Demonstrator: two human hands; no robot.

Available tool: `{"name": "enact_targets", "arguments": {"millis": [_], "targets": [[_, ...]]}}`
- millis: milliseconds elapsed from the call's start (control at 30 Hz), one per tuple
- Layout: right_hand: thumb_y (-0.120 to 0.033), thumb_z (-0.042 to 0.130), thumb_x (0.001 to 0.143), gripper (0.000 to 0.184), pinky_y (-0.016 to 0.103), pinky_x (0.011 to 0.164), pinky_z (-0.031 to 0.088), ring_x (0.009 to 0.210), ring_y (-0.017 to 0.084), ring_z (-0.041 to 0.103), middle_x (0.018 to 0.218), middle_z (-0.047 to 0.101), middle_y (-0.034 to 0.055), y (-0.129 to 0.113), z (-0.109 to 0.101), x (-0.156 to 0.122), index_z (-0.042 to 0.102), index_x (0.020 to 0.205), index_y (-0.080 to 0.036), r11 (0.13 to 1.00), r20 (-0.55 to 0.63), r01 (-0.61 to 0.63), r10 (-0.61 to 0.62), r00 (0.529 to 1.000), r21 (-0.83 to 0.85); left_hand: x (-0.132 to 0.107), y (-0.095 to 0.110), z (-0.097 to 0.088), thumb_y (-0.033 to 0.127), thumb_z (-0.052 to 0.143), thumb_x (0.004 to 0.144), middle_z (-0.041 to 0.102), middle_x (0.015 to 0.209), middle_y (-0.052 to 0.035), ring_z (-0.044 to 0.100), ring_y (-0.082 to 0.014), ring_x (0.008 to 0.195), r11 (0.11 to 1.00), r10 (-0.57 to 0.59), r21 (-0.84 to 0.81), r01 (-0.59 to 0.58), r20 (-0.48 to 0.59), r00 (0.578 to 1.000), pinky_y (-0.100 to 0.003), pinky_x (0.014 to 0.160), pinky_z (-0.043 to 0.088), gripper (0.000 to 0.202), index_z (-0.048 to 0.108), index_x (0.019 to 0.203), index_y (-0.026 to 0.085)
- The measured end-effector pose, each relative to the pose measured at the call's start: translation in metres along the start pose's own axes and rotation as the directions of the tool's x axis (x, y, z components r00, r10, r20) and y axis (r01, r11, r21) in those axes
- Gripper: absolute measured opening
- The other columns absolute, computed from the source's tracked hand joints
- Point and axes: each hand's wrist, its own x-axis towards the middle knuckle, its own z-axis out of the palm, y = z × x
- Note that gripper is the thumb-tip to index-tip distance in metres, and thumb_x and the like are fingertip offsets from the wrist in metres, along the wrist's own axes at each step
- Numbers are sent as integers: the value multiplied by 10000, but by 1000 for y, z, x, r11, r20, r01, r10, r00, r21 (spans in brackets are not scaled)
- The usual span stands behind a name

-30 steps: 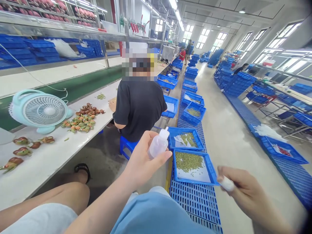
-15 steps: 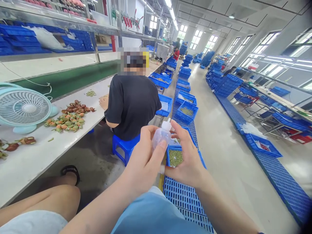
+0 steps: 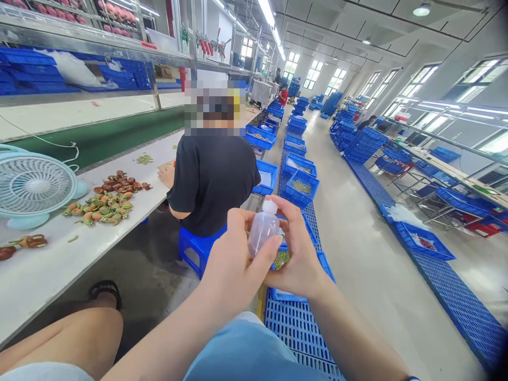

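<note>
In front of me, a small translucent plastic squeeze bottle [image 3: 262,232] with a white cap [image 3: 270,207] is held slightly tilted. My left hand [image 3: 237,256] is closed around its body, the thumb lying across the front. From the other side my right hand [image 3: 302,256] curls in, its index finger against the cap. Some right fingertips are hidden behind the bottle and the left thumb. Whether the cap is loose I cannot tell.
On the white table [image 3: 107,243] to my left lie green-and-orange pieces [image 3: 101,208], brown pieces [image 3: 123,182] and a light-blue fan [image 3: 37,185]. A person in black [image 3: 216,174] sits ahead on a blue stool [image 3: 194,248]. Blue crates [image 3: 301,188] line the slatted blue platform [image 3: 293,328].
My right hand has drawn in closer around the bottle, its fingers more bent. The bottle stands a little more upright and my view has shifted slightly.
</note>
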Motion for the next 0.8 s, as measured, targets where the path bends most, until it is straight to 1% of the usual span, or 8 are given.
{"name": "enact_targets", "arguments": {"millis": [133, 267, 367, 467, 567, 667, 733, 800], "targets": [[-132, 630, 547, 762, 399, 947, 364, 1131, 266, 303, 1227, 308, 77, 2, 0, 3, 314, 1240, -156, 999, -52, 34, -34, 998, 2, 2, -1, 3, 355, 481, 804, 532, 832, 21, 533, -147, 687, 1000, 19, 25, -19, -7, 1000, -265, 547, 403, 210, 346, 920, 243], [-153, 653, 550, 734, 416, 950, 345, 1078, 266, 359, 1167, 365, 80, 2, -2, 3, 342, 1215, -165, 990, -82, 71, -81, 993, -119, 2, -4, 5, 345, 475, 805, 523, 784, 27, 525, -139, 633, 999, 26, 39, -25, -14, 1000, -260, 514, 381, 193, 346, 905, 241], [-179, 668, 567, 723, 421, 935, 353, 1062, 270, 374, 1158, 381, 84, 2, -3, 3, 343, 1213, -167, 979, -92, 94, -112, 989, -182, 3, -7, 7, 348, 472, 809, 519, 773, 27, 523, -134, 618, 999, 32, 17, -32, -16, 999, -255, 505, 380, 192, 347, 912, 245], [-196, 682, 594, 714, 409, 937, 354, 1066, 269, 373, 1162, 382, 89, 2, -4, 3, 343, 1221, -157, 970, -88, 109, -131, 987, -219, 4, -9, 8, 346, 484, 808, 521, 799, 21, 523, -129, 650, 998, 51, -44, -52, -21, 998, -245, 526, 403, 207, 357, 937, 247], [-184, 650, 673, 694, 395, 962, 332, 1110, 262, 339, 1215, 336, 98, 1, -4, 2, 297, 1270, -148, 953, -45, 140, -158, 986, -270, 5, -11, 9, 317, 548, 779, 523, 820, 28, 519, -112, 680, 986, 64, -153, -68, -30, 998, -216, 556, 421, 261, 364, 952, 249], [-155, 583, 745, 688, 408, 998, 291, 1162, 260, 279, 1286, 264, 95, 0, -6, 3, 210, 1323, -155, 934, 14, 190, -195, 981, -303, 6, -12, 8, 287, 601, 750, 522, 798, 44, 515, -94, 670, 941, 36, -336, -28, 17, 999, -183, 556, 418, 303, 380, 956, 259], [-148, 569, 744, 722, 420, 1015, 268, 1181, 262, 250, 1314, 230, 84, 0, -8, 3, 161, 1339, -161, 937, 40, 202, -199, 979, -284, 6, -12, 7, 301, 576, 769, 517, 806, 37, 515, -94, 683, 856, 33, -516, 12, 78, 996, -179, 567, 426, 258, 415, 965, 258], [-154, 582, 718, 764, 424, 1026, 257, 1188, 263, 238, 1327, 210, 79, -2, -9, 3, 140, 1341, -154, 957, 56, 177, -168, 984, -232, 7, -12, 5, 328, 515, 802, 515, 826, 19, 524, -104, 685, 730, 37, -677, 91, 172, 984, -185, 554, 435, 197, 452, 970, 249]]}}
